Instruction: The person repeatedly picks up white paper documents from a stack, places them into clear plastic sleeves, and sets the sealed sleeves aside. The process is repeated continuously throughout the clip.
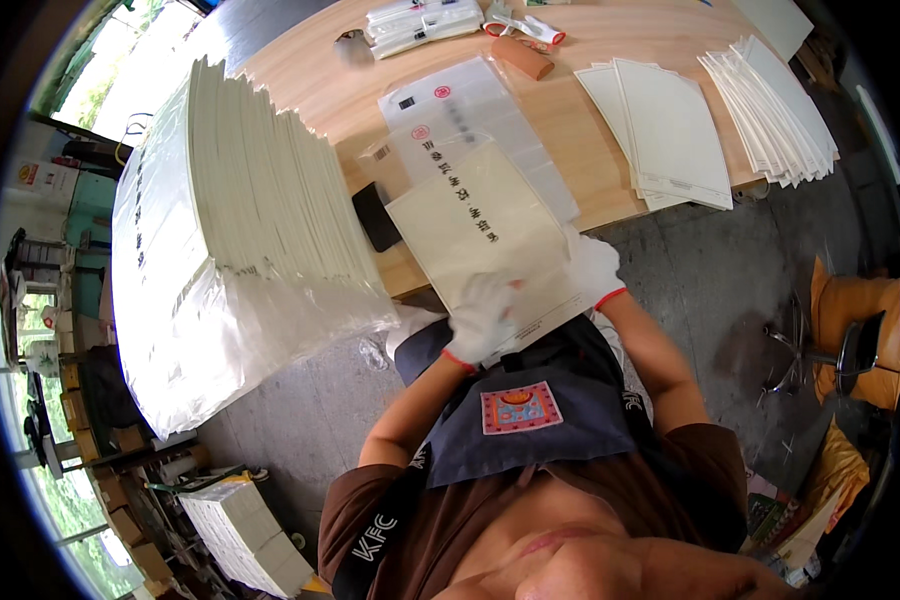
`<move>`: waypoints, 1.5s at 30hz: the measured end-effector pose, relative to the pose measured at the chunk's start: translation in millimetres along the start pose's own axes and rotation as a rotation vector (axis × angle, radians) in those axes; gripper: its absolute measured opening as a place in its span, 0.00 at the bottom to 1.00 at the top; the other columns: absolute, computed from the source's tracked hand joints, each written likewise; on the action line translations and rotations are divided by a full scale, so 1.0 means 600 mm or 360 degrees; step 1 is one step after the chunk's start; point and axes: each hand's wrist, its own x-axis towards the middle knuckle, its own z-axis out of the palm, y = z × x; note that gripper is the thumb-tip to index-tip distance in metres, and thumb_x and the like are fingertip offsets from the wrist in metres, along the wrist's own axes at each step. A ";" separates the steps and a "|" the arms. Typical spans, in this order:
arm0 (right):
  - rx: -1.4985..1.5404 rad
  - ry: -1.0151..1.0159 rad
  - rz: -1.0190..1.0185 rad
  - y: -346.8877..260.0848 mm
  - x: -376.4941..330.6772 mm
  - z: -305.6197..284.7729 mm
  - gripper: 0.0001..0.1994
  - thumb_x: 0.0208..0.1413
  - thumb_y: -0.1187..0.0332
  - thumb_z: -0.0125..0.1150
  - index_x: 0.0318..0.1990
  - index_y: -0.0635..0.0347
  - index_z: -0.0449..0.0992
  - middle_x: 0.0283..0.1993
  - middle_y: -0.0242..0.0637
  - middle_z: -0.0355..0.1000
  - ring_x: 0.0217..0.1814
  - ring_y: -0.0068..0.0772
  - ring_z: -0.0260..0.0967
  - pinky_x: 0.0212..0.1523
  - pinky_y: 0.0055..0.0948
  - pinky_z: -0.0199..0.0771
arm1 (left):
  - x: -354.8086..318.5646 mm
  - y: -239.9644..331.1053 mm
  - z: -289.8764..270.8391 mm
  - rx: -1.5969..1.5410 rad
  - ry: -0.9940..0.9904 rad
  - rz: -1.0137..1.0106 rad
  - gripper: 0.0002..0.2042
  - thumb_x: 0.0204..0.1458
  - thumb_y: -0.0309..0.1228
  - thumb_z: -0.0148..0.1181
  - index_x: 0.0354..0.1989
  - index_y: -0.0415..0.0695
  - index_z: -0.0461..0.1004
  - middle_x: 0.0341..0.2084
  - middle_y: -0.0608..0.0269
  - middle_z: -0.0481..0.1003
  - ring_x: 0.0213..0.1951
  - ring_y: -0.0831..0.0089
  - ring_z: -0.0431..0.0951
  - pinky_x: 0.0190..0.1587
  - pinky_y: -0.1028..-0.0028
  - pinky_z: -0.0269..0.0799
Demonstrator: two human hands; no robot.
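Observation:
In front of me a cream sheet or packet of paper (470, 225) lies in a see-through plastic bag with dark printed characters, tilted over the table's near edge and my lap. My left hand (485, 312), in a white glove with a red cuff, is at its near edge; the fingers are smeared by motion. My right hand (595, 270), gloved the same way, grips its right edge. Beneath it lie flat printed plastic bags (510, 130). A black flat object (376, 216) is beside the packet's left edge.
At left stands a tall stack of bagged cream paper (260, 180). Paper packets (670, 130) and a fanned pile (775, 115) lie at right on the wooden table (300, 60). Farther back are folded plastic bags (425, 22), a glove (530, 30) and a brown block (522, 58). A chair (855, 345) stands right.

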 end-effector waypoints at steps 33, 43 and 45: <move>0.2197 -0.0258 0.0750 0.036 -0.062 0.153 0.20 0.65 0.58 0.42 0.53 0.64 0.70 0.53 0.40 0.70 0.57 0.31 0.64 0.57 0.29 0.62 | -0.048 -0.075 -0.070 -0.0615 -0.0377 -0.1454 0.19 0.57 0.45 0.54 0.38 0.37 0.75 0.21 0.54 0.75 0.27 0.69 0.75 0.34 0.69 0.69; 0.3465 -0.0662 0.0530 -0.259 0.106 -0.126 0.24 0.62 0.54 0.48 0.58 0.63 0.64 0.48 0.33 0.70 0.47 0.24 0.68 0.50 0.26 0.70 | 0.029 0.112 -0.491 -0.0228 0.0679 -0.0384 0.09 0.49 0.24 0.58 0.40 0.40 0.76 0.27 0.60 0.76 0.31 0.68 0.79 0.32 0.71 0.75; 0.3014 -0.0750 -0.0088 -0.308 0.164 -0.250 0.23 0.60 0.52 0.51 0.53 0.62 0.68 0.40 0.28 0.72 0.38 0.16 0.67 0.39 0.21 0.69 | 0.004 0.126 -0.587 0.0007 0.1378 -0.0382 0.11 0.57 0.28 0.50 0.43 0.35 0.73 0.31 0.60 0.74 0.31 0.76 0.74 0.32 0.79 0.69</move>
